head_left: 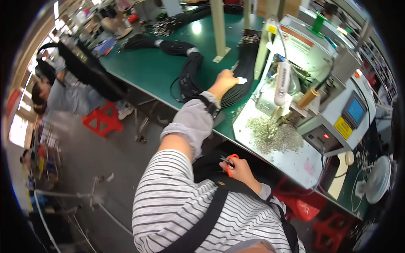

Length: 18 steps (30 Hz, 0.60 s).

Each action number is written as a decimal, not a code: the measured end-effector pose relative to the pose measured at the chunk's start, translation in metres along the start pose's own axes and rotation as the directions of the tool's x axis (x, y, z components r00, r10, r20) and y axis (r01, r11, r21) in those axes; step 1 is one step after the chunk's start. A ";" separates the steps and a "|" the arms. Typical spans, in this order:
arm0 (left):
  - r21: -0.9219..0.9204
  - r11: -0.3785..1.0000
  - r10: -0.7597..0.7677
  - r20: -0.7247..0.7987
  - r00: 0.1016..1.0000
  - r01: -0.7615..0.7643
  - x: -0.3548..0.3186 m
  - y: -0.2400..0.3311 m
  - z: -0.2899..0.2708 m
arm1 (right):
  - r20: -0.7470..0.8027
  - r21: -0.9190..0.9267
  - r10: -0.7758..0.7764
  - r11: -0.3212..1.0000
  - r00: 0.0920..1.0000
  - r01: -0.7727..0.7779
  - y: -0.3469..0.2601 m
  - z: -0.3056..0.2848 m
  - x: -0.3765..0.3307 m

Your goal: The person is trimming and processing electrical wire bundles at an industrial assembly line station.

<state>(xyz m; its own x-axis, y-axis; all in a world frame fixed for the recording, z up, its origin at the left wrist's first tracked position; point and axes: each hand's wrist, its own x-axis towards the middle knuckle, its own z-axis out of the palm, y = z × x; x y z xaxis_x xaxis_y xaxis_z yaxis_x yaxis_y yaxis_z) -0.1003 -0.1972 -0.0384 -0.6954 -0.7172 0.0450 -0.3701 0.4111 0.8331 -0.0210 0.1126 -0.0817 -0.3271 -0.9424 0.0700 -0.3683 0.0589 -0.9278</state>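
Observation:
My left hand (223, 83) is stretched far over the green table, its fingers closed at a small white piece (241, 80). This piece lies against a thick bundle of black cables (244, 63); whether it is a tag or a band around them, I cannot tell. Close to my body, in front of the table edge, my right hand (242, 172) is closed on a pair of scissors with orange handles (230, 163). Their short grey blades point away to the left. Left of my left hand, another black cable bundle (190, 71) curves over the table, with pale bands around it.
A bench machine (325, 122) with a blue screen stands to the right, small metal parts (274, 135) heaped before it. Beige posts (219, 33) rise from the green table (143, 71). A red stool (103, 120) and another person (74, 99) are at left; a fan (378, 180) is at far right.

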 end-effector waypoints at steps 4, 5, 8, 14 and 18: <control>-0.581 0.813 0.074 0.026 0.997 -0.045 -0.002 -0.001 -0.010 | -0.011 -0.093 -0.050 0.995 0.999 0.049 0.002 0.002 0.002; -0.584 0.810 0.093 0.046 0.995 -0.049 -0.004 0.006 -0.010 | -0.007 -0.120 -0.044 0.992 0.999 0.043 0.003 0.002 0.003; 0.570 0.767 0.423 -0.103 0.900 -0.295 -0.016 0.020 -0.018 | -0.028 -0.124 0.023 0.992 0.999 -0.026 -0.004 0.003 0.006; -0.519 0.846 0.105 -0.070 0.992 -0.126 0.015 -0.010 -0.028 | -0.074 -0.079 0.008 0.997 0.997 -0.014 -0.020 0.012 0.027; -0.049 0.983 0.170 -0.093 0.981 -0.175 0.009 0.008 -0.021 | -0.165 0.148 0.110 0.985 0.980 -0.085 -0.027 0.020 0.042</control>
<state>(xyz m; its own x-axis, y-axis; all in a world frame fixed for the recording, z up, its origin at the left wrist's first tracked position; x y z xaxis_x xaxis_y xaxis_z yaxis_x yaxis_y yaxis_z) -0.0966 -0.2123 -0.0200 -0.6875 -0.6864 0.2370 -0.2125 0.5023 0.8382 -0.0078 0.0646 -0.0606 -0.5048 -0.8628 0.0276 -0.2060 0.0894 -0.9745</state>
